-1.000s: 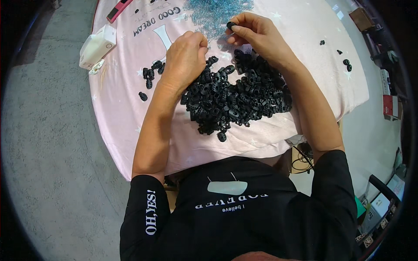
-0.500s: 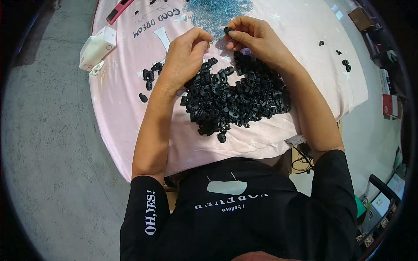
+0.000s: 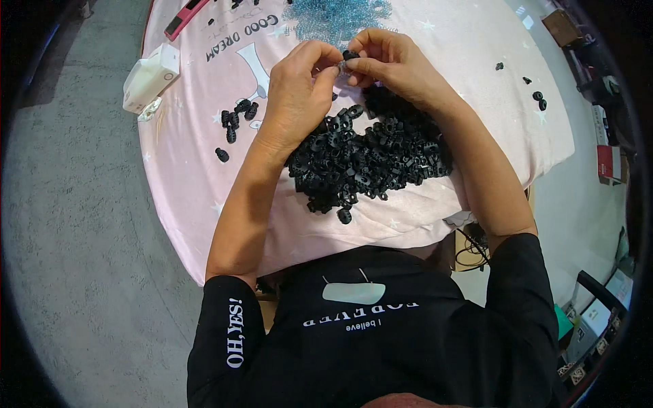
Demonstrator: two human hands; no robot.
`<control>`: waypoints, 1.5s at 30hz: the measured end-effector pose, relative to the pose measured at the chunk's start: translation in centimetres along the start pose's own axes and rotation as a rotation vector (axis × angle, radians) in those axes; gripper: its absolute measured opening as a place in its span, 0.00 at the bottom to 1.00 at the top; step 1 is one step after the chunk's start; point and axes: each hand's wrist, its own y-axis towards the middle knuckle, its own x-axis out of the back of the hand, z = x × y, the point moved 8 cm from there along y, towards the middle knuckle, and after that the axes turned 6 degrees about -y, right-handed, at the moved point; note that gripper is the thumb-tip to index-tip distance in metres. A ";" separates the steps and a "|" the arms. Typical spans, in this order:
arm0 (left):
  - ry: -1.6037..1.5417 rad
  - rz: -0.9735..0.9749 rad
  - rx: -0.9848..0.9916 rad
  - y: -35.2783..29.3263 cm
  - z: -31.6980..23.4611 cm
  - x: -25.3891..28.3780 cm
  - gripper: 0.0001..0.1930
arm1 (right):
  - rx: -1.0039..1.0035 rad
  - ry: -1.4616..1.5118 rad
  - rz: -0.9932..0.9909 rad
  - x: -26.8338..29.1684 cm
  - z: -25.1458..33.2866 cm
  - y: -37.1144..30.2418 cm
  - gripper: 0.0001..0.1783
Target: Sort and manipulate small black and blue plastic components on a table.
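Head view: above the heap of black plastic pieces [image 3: 371,160] on the pink cloth [image 3: 190,170], the right hand [image 3: 394,64] pinches one black piece [image 3: 350,55]; left hand [image 3: 299,88] fingertips pinch against it. Best kept steady, aligned squarely before pressing.

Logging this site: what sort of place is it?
Probably a home or small-workshop piecework bench: a pink cloth over the table, a heap of small black plastic parts, a pile of tiny blue pieces, cartons alongside.
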 end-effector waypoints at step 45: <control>-0.165 -0.022 0.199 -0.5 1.5 -0.4 0.08 | -0.009 0.026 -0.038 0.0 0.1 0.0 0.12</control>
